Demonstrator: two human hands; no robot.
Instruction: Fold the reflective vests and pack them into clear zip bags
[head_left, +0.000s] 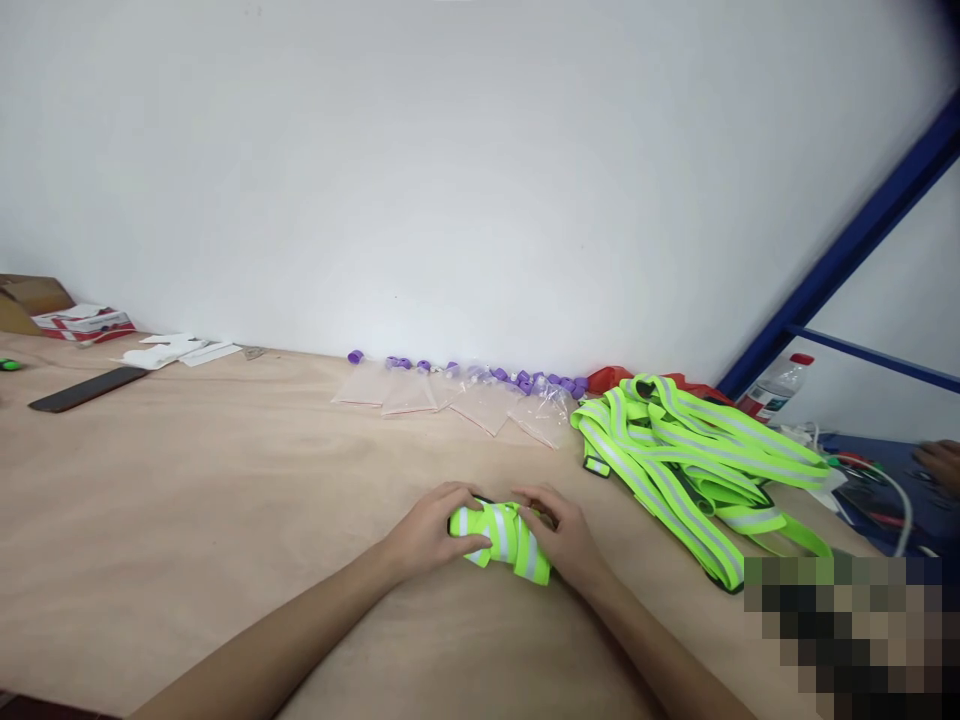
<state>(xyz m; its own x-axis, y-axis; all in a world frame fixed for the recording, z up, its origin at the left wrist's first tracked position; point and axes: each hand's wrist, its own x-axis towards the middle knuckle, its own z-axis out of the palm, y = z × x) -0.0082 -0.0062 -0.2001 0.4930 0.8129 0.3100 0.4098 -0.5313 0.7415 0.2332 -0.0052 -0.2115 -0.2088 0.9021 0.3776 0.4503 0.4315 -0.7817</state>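
Observation:
Between my two hands, low in the middle of the head view, lies a folded reflective strap (501,532), neon yellow-green with silver stripes. My left hand (439,530) grips its left end, thumb in front and fingers behind. On the right end, my right hand (561,530) closes with bent fingers over the band. Part of the strap's dark edging shows at the top; its far side is hidden by my fingers. A loose pile of similar reflective straps (675,450) lies to the right of my hands.
Clear plastic bags (409,392) and several purple rolls (525,382) line the wall. A red-capped bottle (776,388) stands at right by a blue frame (847,235). White papers (169,350), a dark flat bar (90,388) and boxes (86,322) are at left. Another person's hand (941,462) shows far right.

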